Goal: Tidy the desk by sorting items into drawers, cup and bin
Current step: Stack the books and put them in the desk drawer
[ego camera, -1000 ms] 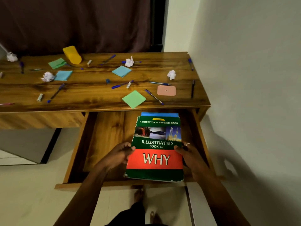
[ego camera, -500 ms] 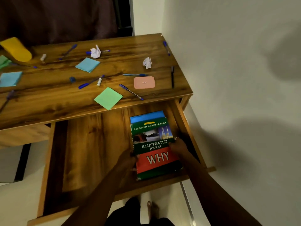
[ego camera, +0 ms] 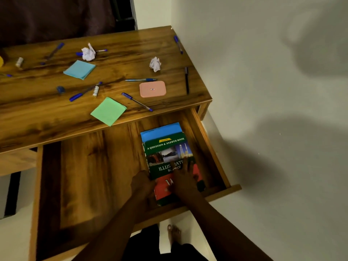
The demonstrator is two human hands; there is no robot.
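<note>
A green and red book titled "Illustrated Book of Why" lies in the right end of the open wooden drawer, on top of a blue book. My right hand rests flat on its cover with the fingers spread. My left hand holds the book's left edge near its lower corner. On the desk top lie a green note pad, a blue note pad, a pink case, two crumpled papers and several pens.
A white wall runs close along the desk's right side. The drawer's left part shows bare wood. A black pen and a blue pen lie near the desk's right edge. A small white tube lies by a blue pen. My bare foot stands below the drawer.
The book went down from above the drawer front into the drawer's right end, onto the blue book. My right hand moved from its right edge onto the cover.
</note>
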